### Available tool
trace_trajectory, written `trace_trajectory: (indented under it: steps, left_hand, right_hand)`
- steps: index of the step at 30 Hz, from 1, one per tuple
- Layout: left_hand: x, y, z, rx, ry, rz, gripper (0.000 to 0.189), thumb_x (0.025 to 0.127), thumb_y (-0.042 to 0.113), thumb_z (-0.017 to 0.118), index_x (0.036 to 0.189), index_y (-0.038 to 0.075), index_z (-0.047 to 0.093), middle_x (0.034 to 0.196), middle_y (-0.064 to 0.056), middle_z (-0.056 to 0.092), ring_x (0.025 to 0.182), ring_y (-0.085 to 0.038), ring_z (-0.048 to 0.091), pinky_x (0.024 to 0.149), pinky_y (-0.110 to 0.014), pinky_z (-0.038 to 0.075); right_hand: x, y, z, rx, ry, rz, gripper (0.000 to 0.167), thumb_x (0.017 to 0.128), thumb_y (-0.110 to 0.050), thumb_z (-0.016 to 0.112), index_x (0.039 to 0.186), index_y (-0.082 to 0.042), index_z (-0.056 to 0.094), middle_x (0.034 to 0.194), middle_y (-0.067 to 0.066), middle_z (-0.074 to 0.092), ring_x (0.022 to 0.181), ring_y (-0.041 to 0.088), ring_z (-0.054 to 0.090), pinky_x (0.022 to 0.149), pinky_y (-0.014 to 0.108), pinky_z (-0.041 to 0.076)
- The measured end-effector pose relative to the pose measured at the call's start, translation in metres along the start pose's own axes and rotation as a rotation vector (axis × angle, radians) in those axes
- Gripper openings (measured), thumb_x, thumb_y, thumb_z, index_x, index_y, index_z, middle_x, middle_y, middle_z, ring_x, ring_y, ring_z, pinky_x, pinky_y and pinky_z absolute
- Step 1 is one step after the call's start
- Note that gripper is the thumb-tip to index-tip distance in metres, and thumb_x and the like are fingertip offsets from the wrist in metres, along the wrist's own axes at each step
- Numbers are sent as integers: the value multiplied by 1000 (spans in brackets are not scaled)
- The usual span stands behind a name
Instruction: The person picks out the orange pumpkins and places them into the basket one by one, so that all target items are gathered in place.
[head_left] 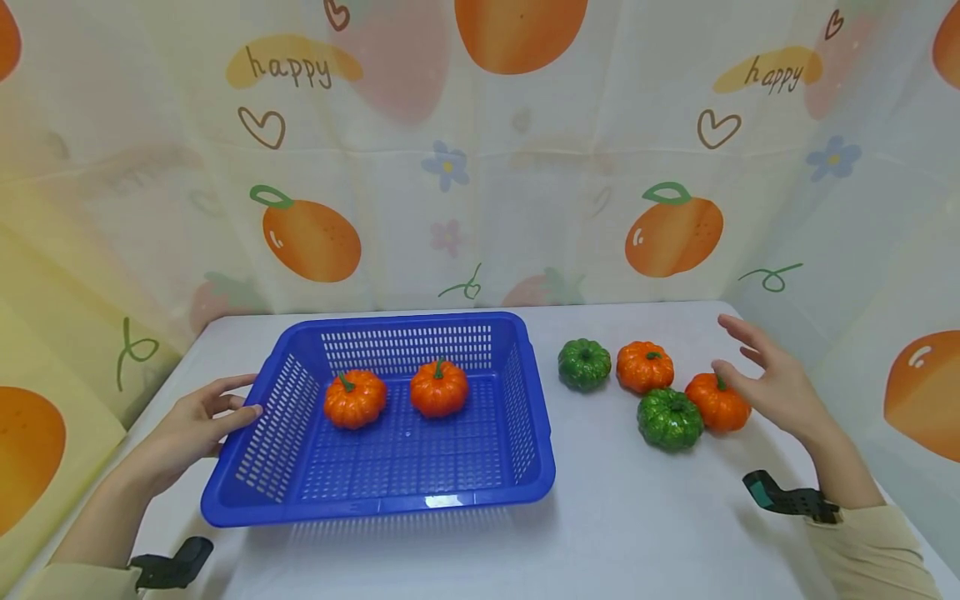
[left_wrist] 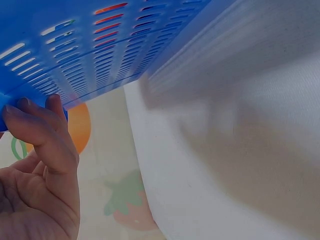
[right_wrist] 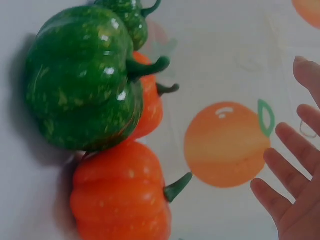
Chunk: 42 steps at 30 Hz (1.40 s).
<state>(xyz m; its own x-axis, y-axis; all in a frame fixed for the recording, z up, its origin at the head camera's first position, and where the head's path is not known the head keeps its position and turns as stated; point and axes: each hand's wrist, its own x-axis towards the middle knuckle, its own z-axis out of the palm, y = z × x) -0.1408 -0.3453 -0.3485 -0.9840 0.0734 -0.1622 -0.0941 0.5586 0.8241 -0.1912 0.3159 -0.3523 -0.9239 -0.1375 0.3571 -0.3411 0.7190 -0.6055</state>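
My left hand (head_left: 197, 423) grips the left rim of a blue plastic basket (head_left: 352, 506), thumb over the edge. In the left wrist view its curled fingers (left_wrist: 52, 142) touch the slotted basket wall (left_wrist: 85, 75). Two small orange pumpkins, one at left (head_left: 356, 400) and one at right (head_left: 439, 388), sit inside the basket. My right hand (head_left: 780, 385) hovers with fingers spread by an orange pumpkin (head_left: 716, 404), holding nothing. Touching that pumpkin is a green one (head_left: 670, 419). Behind them stand another orange pumpkin (head_left: 645, 367) and another green one (head_left: 585, 364).
A white table (head_left: 622, 517) carries everything. Behind it hangs a fabric backdrop (head_left: 525, 225) printed with oranges, hearts and the word "happy". More fabric borders the table on both sides. A dark strap with a camera mount (head_left: 791, 498) is on the right wrist.
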Motion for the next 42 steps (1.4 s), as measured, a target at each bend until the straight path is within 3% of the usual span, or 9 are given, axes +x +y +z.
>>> trace_trajectory:
  steps: [5, 7, 8, 10, 12, 14, 17, 32, 42]
  left_hand:
    - [0, 0, 0, -1, 2, -4, 67, 94, 30, 53, 144, 1, 19, 99, -14, 52, 73, -16, 62, 64, -34, 55]
    - [0, 0, 1, -1, 4, -5, 68, 94, 30, 53, 144, 1, 19, 99, -14, 52, 73, -16, 62, 64, -34, 55]
    - [0, 0, 1, -1, 4, -5, 67, 94, 30, 53, 144, 1, 19, 99, -14, 52, 73, -16, 62, 64, -34, 55]
    - [0, 0, 1, -2, 5, -6, 68, 94, 30, 53, 144, 1, 19, 99, -14, 52, 73, -16, 63, 64, -34, 55]
    - [0, 0, 1, -1, 7, -6, 68, 94, 30, 53, 144, 1, 19, 99, -13, 52, 73, -16, 63, 64, -34, 55]
    - [1, 0, 1, 0, 8, -6, 68, 94, 30, 53, 144, 1, 19, 99, -14, 52, 73, -16, 63, 64, -34, 55]
    - [1, -1, 1, 0, 8, -5, 68, 94, 30, 53, 144, 1, 19, 99, -14, 52, 73, -17, 63, 64, -34, 55]
    - [1, -1, 0, -13, 9, 7, 67, 93, 29, 54, 144, 1, 19, 97, -12, 52, 72, -17, 63, 63, -35, 55]
    - [0, 0, 1, -12, 10, 2, 68, 93, 29, 54, 144, 1, 20, 96, -10, 52, 71, -16, 62, 63, -34, 55]
  right_hand:
    - [-2, 11, -2, -17, -23, 19, 67, 88, -20, 62, 146, -21, 27, 144, 14, 35, 128, 9, 34, 92, 1, 27]
    - [-2, 15, -2, -18, -38, 9, 69, 88, -18, 63, 146, -17, 26, 143, 18, 34, 128, 26, 34, 102, 18, 34]
    - [-2, 17, -2, -28, -47, 20, 70, 87, -18, 63, 146, -17, 26, 143, 18, 35, 127, 27, 35, 97, 11, 33]
    - [-3, 21, -2, -37, -64, 24, 70, 86, -17, 64, 146, -15, 26, 142, 20, 35, 123, 37, 36, 96, 13, 36]
    - [-3, 25, -2, -31, -82, 9, 71, 86, -15, 65, 145, -10, 27, 140, 24, 35, 120, 42, 36, 98, 34, 41]
    - [-4, 30, -2, -40, -93, 4, 71, 85, -14, 66, 144, -8, 27, 138, 24, 36, 118, 42, 37, 97, 37, 42]
    - [-6, 36, -2, -34, -114, -22, 70, 85, -12, 65, 143, -2, 27, 135, 28, 36, 116, 45, 37, 84, 65, 35]
    - [-13, 53, -1, -18, -321, 107, 77, 89, -24, 61, 146, -2, 14, 142, 33, 22, 121, 54, 27, 90, 68, 30]
    - [-17, 60, 0, -33, -366, 104, 74, 90, -24, 59, 145, 0, 16, 142, 32, 23, 120, 54, 30, 89, 65, 34]
